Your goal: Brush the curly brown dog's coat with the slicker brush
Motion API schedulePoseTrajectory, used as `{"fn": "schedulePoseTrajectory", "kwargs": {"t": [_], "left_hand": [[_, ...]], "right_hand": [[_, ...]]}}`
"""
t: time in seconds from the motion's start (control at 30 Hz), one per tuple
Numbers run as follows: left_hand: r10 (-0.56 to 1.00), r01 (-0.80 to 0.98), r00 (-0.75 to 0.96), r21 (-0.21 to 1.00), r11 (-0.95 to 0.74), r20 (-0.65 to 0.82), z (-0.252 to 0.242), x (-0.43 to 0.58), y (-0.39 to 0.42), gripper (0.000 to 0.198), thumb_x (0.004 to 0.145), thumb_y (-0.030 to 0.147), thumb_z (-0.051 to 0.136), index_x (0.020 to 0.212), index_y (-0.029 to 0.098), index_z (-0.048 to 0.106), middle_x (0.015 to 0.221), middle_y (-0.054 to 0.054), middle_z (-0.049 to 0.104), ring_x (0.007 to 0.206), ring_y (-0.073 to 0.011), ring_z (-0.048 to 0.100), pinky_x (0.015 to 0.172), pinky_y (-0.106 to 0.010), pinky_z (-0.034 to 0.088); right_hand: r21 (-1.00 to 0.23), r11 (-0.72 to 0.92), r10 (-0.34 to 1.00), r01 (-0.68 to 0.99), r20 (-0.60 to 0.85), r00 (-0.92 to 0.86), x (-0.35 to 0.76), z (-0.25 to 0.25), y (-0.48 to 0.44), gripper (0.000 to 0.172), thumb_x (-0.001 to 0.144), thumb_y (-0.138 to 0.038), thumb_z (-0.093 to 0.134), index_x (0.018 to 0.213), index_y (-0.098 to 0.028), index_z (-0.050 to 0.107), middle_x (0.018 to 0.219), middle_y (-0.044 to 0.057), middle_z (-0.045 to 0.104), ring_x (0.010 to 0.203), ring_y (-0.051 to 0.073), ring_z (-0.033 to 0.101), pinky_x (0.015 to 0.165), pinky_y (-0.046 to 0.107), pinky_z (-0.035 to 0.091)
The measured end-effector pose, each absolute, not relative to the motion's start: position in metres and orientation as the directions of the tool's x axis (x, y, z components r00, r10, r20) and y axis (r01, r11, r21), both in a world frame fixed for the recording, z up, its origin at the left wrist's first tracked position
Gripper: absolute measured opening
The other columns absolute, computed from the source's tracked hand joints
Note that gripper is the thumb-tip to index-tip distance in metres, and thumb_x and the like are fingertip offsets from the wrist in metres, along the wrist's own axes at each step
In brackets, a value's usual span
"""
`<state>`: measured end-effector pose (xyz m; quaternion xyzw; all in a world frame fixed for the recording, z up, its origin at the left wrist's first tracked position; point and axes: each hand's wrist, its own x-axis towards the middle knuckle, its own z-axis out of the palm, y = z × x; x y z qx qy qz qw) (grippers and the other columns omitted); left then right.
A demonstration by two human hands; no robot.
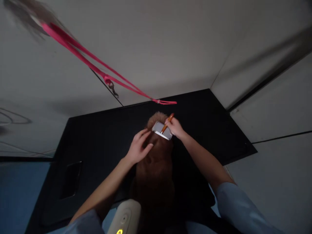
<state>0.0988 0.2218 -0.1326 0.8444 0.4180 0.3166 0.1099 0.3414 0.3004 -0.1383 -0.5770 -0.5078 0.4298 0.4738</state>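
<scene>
A brown, curly-coated dog (156,169), seen from above, is on the black grooming table (102,136) in front of me. My right hand (176,128) is closed around the orange-brown handle of a slicker brush (162,130). The brush's pale rectangular head lies against the coat near the fluffy far end of the dog. On the left side of the animal rests my left hand (138,148), fingers apart and thumb spread across the fur, holding no tool. Dim light hides much of the dog's nearer body.
A pink strap loop (83,58) with a metal clip hangs over the table's far edge. A dark phone-like slab (71,179) lies on the left of the table. A white dryer-like device (125,216) with a yellow light stands close at the bottom. Pale walls border the far side.
</scene>
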Motion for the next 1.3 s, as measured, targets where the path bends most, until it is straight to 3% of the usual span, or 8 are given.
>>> {"fn": "schedulePoseTrajectory", "kwargs": {"t": [0.17,0.5,0.63,0.77,0.9,1.03,1.17,1.3], "left_hand": [[0.606,0.405,0.751,0.541,-0.737,0.262,-0.162,0.12,0.216,0.028,0.091,0.02,0.046,0.109,0.018,0.067,0.12,-0.01,0.066,0.131,-0.0265,0.046,0.103,-0.047,0.046],[0.696,0.411,0.644,0.624,-0.664,0.317,-0.17,0.115,0.189,0.022,0.091,0.017,0.048,0.101,0.017,0.068,0.099,-0.007,0.074,0.107,-0.0203,0.064,0.09,-0.037,0.054],[0.733,0.427,0.583,0.635,-0.644,0.351,-0.169,0.119,0.185,0.02,0.091,0.018,0.048,0.094,0.018,0.068,0.093,-0.006,0.074,0.095,-0.0181,0.067,0.083,-0.033,0.055],[0.747,0.425,0.573,0.657,-0.623,0.337,-0.168,0.121,0.186,0.019,0.091,0.018,0.048,0.092,0.018,0.067,0.088,-0.005,0.074,0.087,-0.0162,0.068,0.08,-0.031,0.054],[0.74,0.411,0.572,0.658,-0.631,0.354,-0.166,0.129,0.183,0.018,0.09,0.016,0.049,0.093,0.018,0.066,0.092,-0.005,0.074,0.095,-0.017,0.067,0.086,-0.032,0.053],[0.734,0.433,0.595,0.638,-0.636,0.327,-0.163,0.142,0.171,0.017,0.089,0.014,0.051,0.093,0.018,0.066,0.094,-0.005,0.074,0.096,-0.0172,0.067,0.084,-0.032,0.053],[0.765,0.543,0.575,0.563,-0.623,0.291,-0.161,0.16,0.156,0.017,0.088,0.013,0.05,0.088,0.016,0.067,0.091,-0.005,0.074,0.095,-0.0206,0.066,0.082,-0.036,0.053],[0.777,0.624,0.589,0.484,-0.613,0.225,-0.164,0.176,0.148,0.016,0.084,0.008,0.052,0.081,0.015,0.067,0.086,-0.007,0.072,0.088,-0.0222,0.066,0.082,-0.039,0.052]], "right_hand": [[-0.976,0.017,0.998,0.215,0.029,0.052,0.353,-0.147,0.299,0.02,0.077,-0.037,0.053,0.086,-0.02,0.053,0.08,0.001,0.059,0.077,0.016,0.057,0.074,0.028,0.046],[-0.973,-0.06,0.985,0.223,-0.093,-0.142,0.356,-0.16,0.292,0.015,0.076,-0.031,0.056,0.085,-0.019,0.054,0.078,0.0,0.059,0.074,0.015,0.056,0.075,0.029,0.046],[-0.963,-0.116,0.981,0.243,-0.072,0.181,0.355,-0.161,0.291,0.012,0.08,-0.029,0.051,0.087,-0.019,0.052,0.08,0.001,0.058,0.077,0.016,0.056,0.077,0.029,0.046],[-0.975,-0.098,0.971,0.201,-0.138,-0.197,0.345,-0.164,0.285,0.015,0.079,-0.032,0.056,0.085,-0.019,0.055,0.077,0.0,0.059,0.074,0.015,0.057,0.073,0.028,0.047],[-0.948,-0.157,0.986,0.278,-0.133,0.105,0.333,-0.16,0.285,0.014,0.081,-0.031,0.052,0.087,-0.018,0.055,0.078,0.001,0.058,0.076,0.016,0.057,0.074,0.03,0.046],[-0.943,-0.136,0.957,0.305,-0.204,-0.204,0.323,-0.148,0.292,0.011,0.08,-0.029,0.056,0.083,-0.018,0.057,0.075,0.0,0.059,0.072,0.016,0.057,0.069,0.028,0.046],[-0.863,-0.149,0.988,0.482,-0.114,0.101,0.32,-0.132,0.299,0.009,0.084,-0.027,0.052,0.086,-0.019,0.055,0.079,0.002,0.06,0.075,0.017,0.057,0.071,0.03,0.045],[-0.849,-0.039,0.942,0.528,-0.207,-0.263,0.312,-0.119,0.295,0.011,0.084,-0.03,0.056,0.086,-0.019,0.056,0.08,0.004,0.063,0.074,0.018,0.06,0.067,0.028,0.044]]}}
